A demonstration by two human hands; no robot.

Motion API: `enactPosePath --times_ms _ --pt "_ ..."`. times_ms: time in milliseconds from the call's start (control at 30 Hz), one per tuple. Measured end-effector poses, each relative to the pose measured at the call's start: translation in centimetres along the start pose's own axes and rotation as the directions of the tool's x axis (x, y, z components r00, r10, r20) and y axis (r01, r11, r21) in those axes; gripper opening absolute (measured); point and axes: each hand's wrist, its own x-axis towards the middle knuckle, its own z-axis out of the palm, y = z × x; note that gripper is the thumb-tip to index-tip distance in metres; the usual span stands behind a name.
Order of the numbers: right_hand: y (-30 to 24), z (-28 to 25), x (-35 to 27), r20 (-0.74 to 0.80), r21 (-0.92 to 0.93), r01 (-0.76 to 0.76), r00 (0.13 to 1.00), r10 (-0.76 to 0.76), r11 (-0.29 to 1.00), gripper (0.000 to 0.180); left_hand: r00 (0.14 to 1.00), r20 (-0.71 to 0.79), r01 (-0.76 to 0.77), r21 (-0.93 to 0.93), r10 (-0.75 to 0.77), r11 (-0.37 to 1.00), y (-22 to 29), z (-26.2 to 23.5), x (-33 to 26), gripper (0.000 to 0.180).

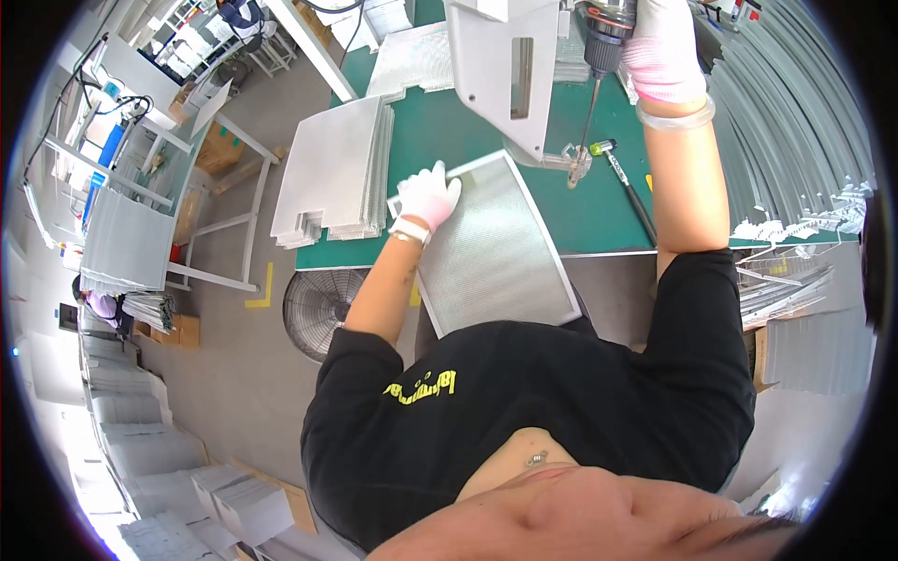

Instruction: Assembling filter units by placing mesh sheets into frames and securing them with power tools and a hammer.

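A mesh panel (496, 248) with a thin white frame reaches from the green tabletop over its near edge toward my body, tilted. My left hand (428, 196), in a white and pink glove, grips its left edge near the far corner. At the upper right, my gloved right hand (666, 51) is closed round a black power screwdriver (608, 42) pointing down; the top edge crops some of the fingers. Its long thin bit (591, 112) runs down toward the clear tip (577, 164) of a white machine arm (510, 75), beyond the panel's far right corner.
A mallet (625, 182) with a green and black head lies right of the machine tip. Stacked notched mesh sheets (332, 173) stand left on the green table (421, 131). Long grey strips (795, 122) crowd the right side. A floor fan (323, 309) stands below the table's left end.
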Motion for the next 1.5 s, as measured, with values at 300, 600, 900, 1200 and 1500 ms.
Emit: enactPosePath --times_ms 300,600,900,1200,1500 --pt "-0.8 -0.1 -0.4 -0.126 -0.128 -0.009 0.992 -0.007 0.992 0.018 0.799 -0.505 -0.474 -0.197 0.326 0.858 10.0 -10.5 -5.5 0.019" --pt "-0.4 1.1 -4.2 -0.053 -0.124 0.191 0.979 -0.198 0.974 0.024 0.775 -0.392 -0.592 -0.176 0.496 0.786 13.6 -15.3 -12.6 0.032" --pt "-0.3 1.3 -5.0 -0.038 -0.067 0.181 0.982 -0.183 0.981 0.027 0.794 -0.343 -0.578 -0.173 0.502 0.797 14.5 -15.9 -13.1 0.039" --pt "1.5 -0.3 -3.0 0.463 0.671 -0.387 0.885 0.051 0.632 0.032 0.798 -0.303 -0.591 -0.224 0.521 0.775 14.0 -15.0 -13.0 0.029" --pt "-0.8 1.8 -8.5 -0.083 -0.043 -0.427 0.903 0.423 0.903 0.043 0.777 -0.219 -0.629 -0.228 0.590 0.744 13.4 -14.5 -13.3 0.034"
